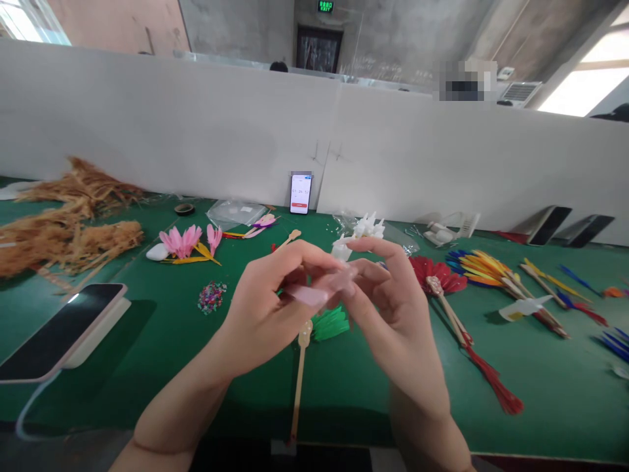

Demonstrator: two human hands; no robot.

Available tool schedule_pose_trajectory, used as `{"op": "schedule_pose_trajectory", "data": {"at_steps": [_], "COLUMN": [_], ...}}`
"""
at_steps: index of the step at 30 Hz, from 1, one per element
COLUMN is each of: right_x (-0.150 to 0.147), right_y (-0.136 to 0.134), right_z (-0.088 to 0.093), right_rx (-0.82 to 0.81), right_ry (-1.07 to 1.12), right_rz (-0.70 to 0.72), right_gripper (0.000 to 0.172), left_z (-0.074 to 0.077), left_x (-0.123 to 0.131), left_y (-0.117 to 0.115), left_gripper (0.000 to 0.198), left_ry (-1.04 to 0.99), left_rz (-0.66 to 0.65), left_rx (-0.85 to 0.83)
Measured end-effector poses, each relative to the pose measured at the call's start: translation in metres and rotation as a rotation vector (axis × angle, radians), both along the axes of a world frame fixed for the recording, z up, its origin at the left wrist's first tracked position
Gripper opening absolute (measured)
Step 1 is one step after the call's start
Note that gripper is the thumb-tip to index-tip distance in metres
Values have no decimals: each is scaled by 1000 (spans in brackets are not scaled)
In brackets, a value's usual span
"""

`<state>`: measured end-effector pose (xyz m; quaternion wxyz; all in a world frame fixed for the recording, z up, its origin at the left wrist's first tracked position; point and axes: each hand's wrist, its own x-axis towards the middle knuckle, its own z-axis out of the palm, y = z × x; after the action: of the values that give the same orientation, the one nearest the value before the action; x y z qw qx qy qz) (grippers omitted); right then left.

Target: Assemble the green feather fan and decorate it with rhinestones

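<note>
Above the middle of the green table, both hands meet at a pale pink feather [308, 295], partly hidden by fingers and slightly blurred. My left hand [268, 305] pinches it between thumb and forefinger. From the other side, the thumb and fingertips of my right hand [400, 314] close on its far end. Below them lies a wooden fan handle [301, 373] with a beaded top, beside green feathers [331, 324]. Just behind the fingers stands a small white bottle [341, 249], partly covered by my right hand.
Left are pink feathers [181, 242], sequins [212, 297], brown fibre [73, 229] and a phone [63, 334] on a stand. Right lie a red feather fan [437, 278], multicoloured feathers [484, 267] and a glue bottle [523, 308]. A lit phone [300, 193] leans against the white partition [196, 124].
</note>
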<state>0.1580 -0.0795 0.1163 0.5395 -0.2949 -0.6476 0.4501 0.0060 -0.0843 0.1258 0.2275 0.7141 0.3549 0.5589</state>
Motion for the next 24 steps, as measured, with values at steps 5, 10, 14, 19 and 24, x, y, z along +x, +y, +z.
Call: {"op": "schedule_pose_trajectory", "data": {"at_steps": [5, 10, 14, 19, 24], "right_x": [1, 1, 0, 1, 0], "right_y": [-2, -2, -1, -2, -6], "right_z": [-1, -1, -2, -2, -1], "right_rx": [45, 66, 99, 115, 109], "right_ry": [-28, -56, -56, -57, -30], "right_rz": [-22, -48, -71, -105, -83], "right_gripper": [29, 35, 37, 33, 29], "left_z": [2, 2, 0, -2, -4], "left_x": [0, 2, 6, 13, 15], "left_y": [-2, -4, -5, -5, -5], "left_gripper": [14, 12, 12, 12, 10], "left_ry": [25, 4, -46, -131, -204], "left_rz": [-58, -50, -60, -90, -104], "left_rx": [-75, -107, -125, -141, -92]}}
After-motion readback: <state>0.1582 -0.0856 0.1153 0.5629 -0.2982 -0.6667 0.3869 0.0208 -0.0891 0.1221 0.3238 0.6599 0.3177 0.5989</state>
